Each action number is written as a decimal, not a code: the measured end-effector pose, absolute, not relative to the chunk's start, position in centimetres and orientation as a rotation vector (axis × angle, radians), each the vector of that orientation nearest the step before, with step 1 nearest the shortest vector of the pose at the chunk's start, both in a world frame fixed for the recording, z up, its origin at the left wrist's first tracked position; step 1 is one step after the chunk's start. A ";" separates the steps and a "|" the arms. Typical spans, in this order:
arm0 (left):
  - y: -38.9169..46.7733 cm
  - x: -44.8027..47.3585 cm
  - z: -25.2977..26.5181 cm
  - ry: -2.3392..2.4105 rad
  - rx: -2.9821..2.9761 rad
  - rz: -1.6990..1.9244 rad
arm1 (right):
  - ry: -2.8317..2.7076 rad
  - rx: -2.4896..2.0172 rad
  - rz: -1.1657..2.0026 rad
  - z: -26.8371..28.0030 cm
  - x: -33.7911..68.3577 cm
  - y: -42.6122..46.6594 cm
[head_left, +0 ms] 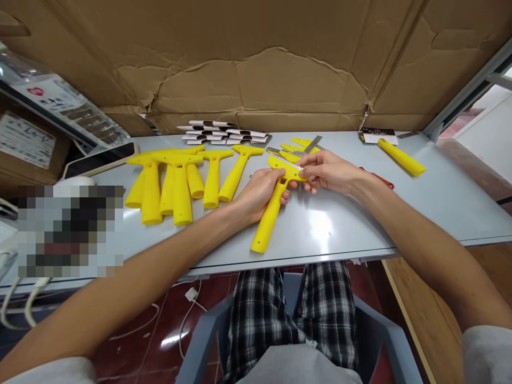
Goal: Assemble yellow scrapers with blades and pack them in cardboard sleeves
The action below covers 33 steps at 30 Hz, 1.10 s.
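Observation:
A yellow scraper (269,221) is held above the front of the table, its hollow handle slanting down toward me. My left hand (260,193) is closed around it where the handle meets the wide head, thumb on top. My right hand (330,169) pinches the right end of the head, where a pale blade edge shows; the fingertips are partly hidden. Just behind the hands lie several flat yellow head pieces (304,143) and loose metal blades (314,145). To the left, several yellow T-shaped scraper handles (182,194) lie together, some stacked on others.
Folded card sleeves (228,133) are piled at the back against a cardboard wall (300,80). A yellow scraper with a black-and-white card (401,158) lies at the right. A red tool (383,180) is partly behind my right wrist. A phone (100,160) lies at the left.

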<state>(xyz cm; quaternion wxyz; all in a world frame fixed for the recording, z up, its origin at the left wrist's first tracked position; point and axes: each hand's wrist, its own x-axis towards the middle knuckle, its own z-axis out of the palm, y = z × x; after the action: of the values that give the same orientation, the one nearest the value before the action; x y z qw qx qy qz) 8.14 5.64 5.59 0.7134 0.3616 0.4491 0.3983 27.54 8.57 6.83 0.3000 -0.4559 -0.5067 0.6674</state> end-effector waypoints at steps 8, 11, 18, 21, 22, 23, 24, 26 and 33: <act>5.8 8.1 5.3 1.050 0.892 0.910 | -1.393 -1.196 1.718 6.4 28.2 9.0; 5.8 8.1 5.3 1.048 0.900 0.922 | -1.447 -1.202 1.662 6.0 28.6 9.4; 5.8 8.1 5.2 1.043 0.897 0.920 | -1.569 -1.227 1.530 6.3 29.4 9.9; 5.9 8.0 5.1 1.039 0.909 0.913 | -1.633 -1.230 1.531 6.3 29.5 9.8; 6.0 8.0 5.0 1.035 0.914 0.912 | -1.651 -1.231 1.541 6.2 29.5 9.8; 6.0 8.0 5.0 1.033 0.918 0.911 | -1.662 -1.229 1.557 6.1 29.4 9.8; 6.0 8.0 4.9 1.030 0.922 0.909 | -1.668 -1.223 1.575 6.0 29.4 9.8; 6.0 8.0 4.9 1.024 0.928 0.906 | -1.673 -1.206 1.600 5.8 29.3 9.8; 5.8 8.1 5.2 1.039 0.899 0.921 | -1.841 -1.368 1.063 6.7 31.1 10.6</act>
<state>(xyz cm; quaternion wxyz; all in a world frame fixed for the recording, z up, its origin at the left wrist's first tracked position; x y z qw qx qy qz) 8.10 5.80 5.21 0.6771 0.3999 0.4624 0.4097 31.09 10.60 6.73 0.3022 -0.5158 -0.6943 0.4007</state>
